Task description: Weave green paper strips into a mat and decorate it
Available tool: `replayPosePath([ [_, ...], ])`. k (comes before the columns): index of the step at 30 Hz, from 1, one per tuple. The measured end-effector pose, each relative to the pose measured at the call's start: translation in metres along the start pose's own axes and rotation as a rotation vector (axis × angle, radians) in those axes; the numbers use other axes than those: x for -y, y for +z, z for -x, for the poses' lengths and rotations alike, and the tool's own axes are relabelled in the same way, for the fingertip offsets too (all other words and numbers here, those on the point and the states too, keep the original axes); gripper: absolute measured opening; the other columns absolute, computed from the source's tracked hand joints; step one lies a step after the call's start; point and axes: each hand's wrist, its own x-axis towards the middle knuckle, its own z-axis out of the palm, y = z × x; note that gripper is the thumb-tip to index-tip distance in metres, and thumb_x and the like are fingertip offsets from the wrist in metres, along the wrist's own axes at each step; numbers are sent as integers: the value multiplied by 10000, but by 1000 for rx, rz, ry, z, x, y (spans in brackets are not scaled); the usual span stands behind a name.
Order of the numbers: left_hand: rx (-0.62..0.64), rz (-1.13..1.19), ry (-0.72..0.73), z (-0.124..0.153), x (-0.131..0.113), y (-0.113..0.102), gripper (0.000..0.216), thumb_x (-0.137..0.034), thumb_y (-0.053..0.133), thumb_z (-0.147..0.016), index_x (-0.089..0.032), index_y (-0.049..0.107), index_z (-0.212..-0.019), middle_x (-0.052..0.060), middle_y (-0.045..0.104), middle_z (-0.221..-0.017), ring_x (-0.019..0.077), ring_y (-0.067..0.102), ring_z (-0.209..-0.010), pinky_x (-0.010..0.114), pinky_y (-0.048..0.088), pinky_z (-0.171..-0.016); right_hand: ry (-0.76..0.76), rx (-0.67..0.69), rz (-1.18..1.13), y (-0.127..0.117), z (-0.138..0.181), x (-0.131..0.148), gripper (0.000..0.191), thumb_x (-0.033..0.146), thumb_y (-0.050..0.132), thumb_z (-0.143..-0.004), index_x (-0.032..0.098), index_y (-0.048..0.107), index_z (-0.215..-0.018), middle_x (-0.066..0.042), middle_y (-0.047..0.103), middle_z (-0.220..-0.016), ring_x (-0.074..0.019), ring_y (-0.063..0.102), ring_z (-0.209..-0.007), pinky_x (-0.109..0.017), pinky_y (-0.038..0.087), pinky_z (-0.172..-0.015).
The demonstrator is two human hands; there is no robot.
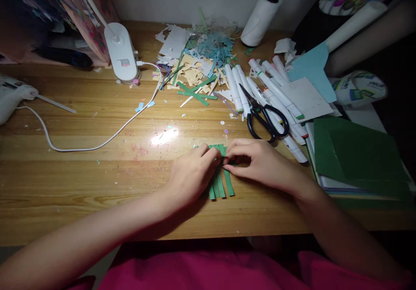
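Observation:
Near the front of the wooden table lies a piece made of green paper strips (221,186), some crossing others. My left hand (195,171) rests on its left part, with the fingers curled and pressed onto the strips. From the right, my right hand (256,162) reaches in with thumb and fingertips pinched at the strips. Both sets of fingertips meet near the middle and hide the crossings there. Loose strip ends stick out below the hands and above them.
Black-handled scissors (264,118) lie on white markers (276,90) just beyond my right hand. Paper scraps (198,64) pile up at the back, near a thread spool (261,19). Green paper sheets (360,151) are stacked at right. A white cable (107,145) loops from the lamp base (121,56).

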Motion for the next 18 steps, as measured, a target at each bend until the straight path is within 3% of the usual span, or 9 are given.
replayPosePath([
  [9, 12, -47, 40, 0, 1, -4, 177, -273, 421, -949, -219, 590, -946, 17, 567, -813, 152, 540, -674, 243, 340, -506, -27, -34, -8, 2, 0, 0, 78, 134, 618, -760, 179, 658, -710, -26, 640, -761, -154, 590, -694, -269, 435, -637],
  [14, 15, -240, 237, 18, -1, -11, 233, -177, 422, -928, -185, 593, -1085, 50, 615, -896, 162, 558, -696, 255, 415, -508, -15, -1, -20, -3, 0, 0, 63, 157, 619, -780, 188, 669, -756, -29, 651, -779, -157, 600, -715, -266, 453, -646],
  [16, -14, -340, 342, 31, -6, -12, 335, -98, 373, -905, -100, 562, -1182, 102, 644, -1019, 178, 595, -758, 276, 484, -573, -26, 44, -34, -7, 0, -1, 76, 152, 608, -793, 195, 670, -794, -29, 655, -812, -157, 607, -749, -264, 466, -675],
  [18, -36, -412, 406, 44, -11, -10, 409, -24, 311, -874, -47, 562, -1196, 131, 614, -1192, 197, 615, -934, 298, 520, -772, -45, 61, -37, -8, 0, -1, 98, 154, 578, -821, 196, 667, -818, -30, 655, -841, -156, 608, -778, -270, 470, -714],
])
